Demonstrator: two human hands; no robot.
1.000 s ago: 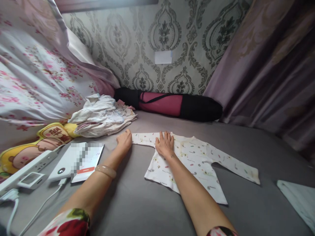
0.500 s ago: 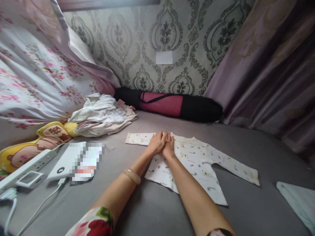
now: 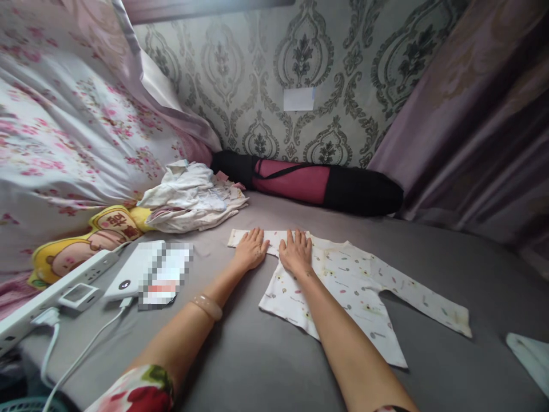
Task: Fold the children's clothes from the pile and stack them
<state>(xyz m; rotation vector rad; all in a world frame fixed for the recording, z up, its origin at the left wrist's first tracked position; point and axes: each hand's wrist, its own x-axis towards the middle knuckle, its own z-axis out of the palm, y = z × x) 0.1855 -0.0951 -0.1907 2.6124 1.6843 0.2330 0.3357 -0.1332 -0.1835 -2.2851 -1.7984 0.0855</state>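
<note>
A small white long-sleeved shirt with a scattered print lies spread flat on the grey bed sheet. My left hand rests flat on its left sleeve, fingers stretched out and pointing away from me. Just to the right, my right hand lies palm down where that sleeve meets the body, its fingers spread. The two hands are a little apart, and neither grips the cloth. The shirt's right sleeve reaches out untouched toward the right. A pale bangle circles my left forearm.
Crumpled light clothes are heaped at the back left beside a yellow cushion. A power strip, white power bank and cables lie at left. Along the wall stretches a black-and-red long bag. A folded pale cloth sits at right.
My hands were together, overlapping near the left shoulder of the shirt. Now they are apart, the left having slid outward along the sleeve. The view has shifted slightly left.
</note>
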